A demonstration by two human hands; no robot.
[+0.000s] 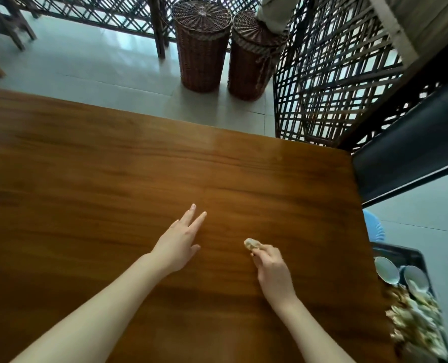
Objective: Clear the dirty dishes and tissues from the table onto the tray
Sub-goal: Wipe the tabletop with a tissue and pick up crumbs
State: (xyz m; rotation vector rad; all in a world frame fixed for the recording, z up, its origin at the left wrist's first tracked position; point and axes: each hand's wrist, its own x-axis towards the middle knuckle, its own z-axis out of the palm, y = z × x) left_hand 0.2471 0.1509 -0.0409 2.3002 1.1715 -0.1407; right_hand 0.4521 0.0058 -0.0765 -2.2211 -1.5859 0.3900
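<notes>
The tissue [251,243], a small crumpled wad, was pinched in the fingers [259,254] of my right hand [271,268], close over the tabletop [113,166] or touching it; I could not tell which. Those fingers were curled and pressed together on the wad, which stuck out forward and a little to the left from their tips.

The tray [411,254] lay to the right of this hand, just beside the right edge of the tabletop, well apart from the wad and nearer to my body; its long side ran along that edge. On what it stood, I could not see. In it two pale bowls [387,269] sat side by side at the far end; nearer to me was a heap of crumpled scraps [413,318].

My left hand [177,244] was on the other side, with straight, spread fingers, holding nothing; it was much farther from the tray. So I judged the right hand should carry the wad rightward and back toward me, to the heap.
</notes>
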